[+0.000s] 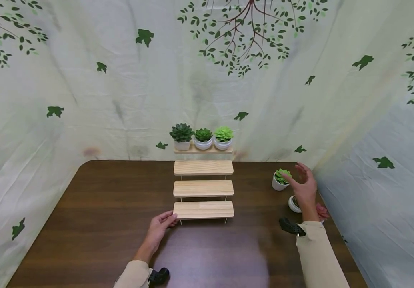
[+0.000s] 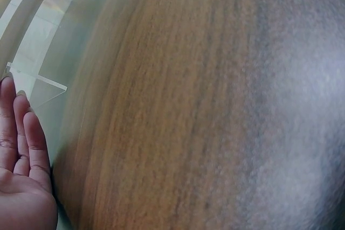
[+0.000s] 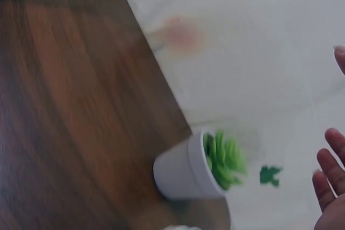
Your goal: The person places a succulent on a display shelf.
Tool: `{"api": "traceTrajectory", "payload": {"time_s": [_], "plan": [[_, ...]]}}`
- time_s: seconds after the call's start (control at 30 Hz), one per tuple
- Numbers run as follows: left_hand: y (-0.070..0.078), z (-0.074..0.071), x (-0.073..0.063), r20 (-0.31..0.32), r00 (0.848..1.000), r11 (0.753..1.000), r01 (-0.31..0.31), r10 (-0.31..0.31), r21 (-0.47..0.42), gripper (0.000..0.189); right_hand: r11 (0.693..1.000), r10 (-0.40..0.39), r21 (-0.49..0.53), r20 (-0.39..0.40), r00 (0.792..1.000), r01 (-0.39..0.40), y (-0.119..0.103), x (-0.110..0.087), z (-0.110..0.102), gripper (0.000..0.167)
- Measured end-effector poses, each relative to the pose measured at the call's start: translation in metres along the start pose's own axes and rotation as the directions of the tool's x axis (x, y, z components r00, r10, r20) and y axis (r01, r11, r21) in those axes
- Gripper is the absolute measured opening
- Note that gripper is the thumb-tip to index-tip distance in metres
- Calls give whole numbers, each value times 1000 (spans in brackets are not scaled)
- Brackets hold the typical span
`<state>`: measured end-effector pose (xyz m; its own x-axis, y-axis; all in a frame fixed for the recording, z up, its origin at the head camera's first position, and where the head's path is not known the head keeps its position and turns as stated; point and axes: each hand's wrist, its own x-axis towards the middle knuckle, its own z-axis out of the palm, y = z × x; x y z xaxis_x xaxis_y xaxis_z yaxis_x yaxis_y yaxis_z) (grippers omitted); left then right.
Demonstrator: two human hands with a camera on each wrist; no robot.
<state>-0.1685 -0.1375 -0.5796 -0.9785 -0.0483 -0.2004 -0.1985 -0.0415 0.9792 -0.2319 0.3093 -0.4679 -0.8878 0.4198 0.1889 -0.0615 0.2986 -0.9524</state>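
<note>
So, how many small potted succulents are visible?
6: three green succulents on the top pale wooden shelf; by the right hand, one bright green, one pink, one partly hidden. More may be hidden.

I'm watching a bright green succulent (image 1: 282,176) standing right of the tiered stand (image 1: 203,189).
On my feed, its white pot (image 1: 278,185) is sitting upright near the right hand (image 1: 305,191); the stand's wooden top shelf (image 1: 204,151) is bearing three succulents (image 1: 203,135), the left hand (image 1: 158,229) touching the lowest shelf's (image 1: 203,210) left end.

From my end I can't fully see the white pot (image 1: 293,205) or pink plant (image 1: 322,211) partly behind the right hand (image 1: 305,192).
</note>
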Motion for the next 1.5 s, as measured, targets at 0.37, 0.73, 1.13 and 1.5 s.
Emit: {"api": "traceTrajectory", "payload": {"time_s": [0.37,0.73,1.13,1.5], "plan": [[-1,0,1,1,1000,1000,-5,5,-10,35,994,95,55,-102,990,-90,28,-9,-36,70],[8,2,0,8,1000,1000,3,-3,-15,36,951,257,221,-181,949,-215,67,-16,-68,65],[4,1,1,2,1000,1000,0,0,-7,37,959,272,167,-319,908,-229,88,-49,-78,76],[0,-1,-2,0,1000,1000,-21,21,-10,37,954,291,158,-294,910,-254,122,-63,-75,90]]}}
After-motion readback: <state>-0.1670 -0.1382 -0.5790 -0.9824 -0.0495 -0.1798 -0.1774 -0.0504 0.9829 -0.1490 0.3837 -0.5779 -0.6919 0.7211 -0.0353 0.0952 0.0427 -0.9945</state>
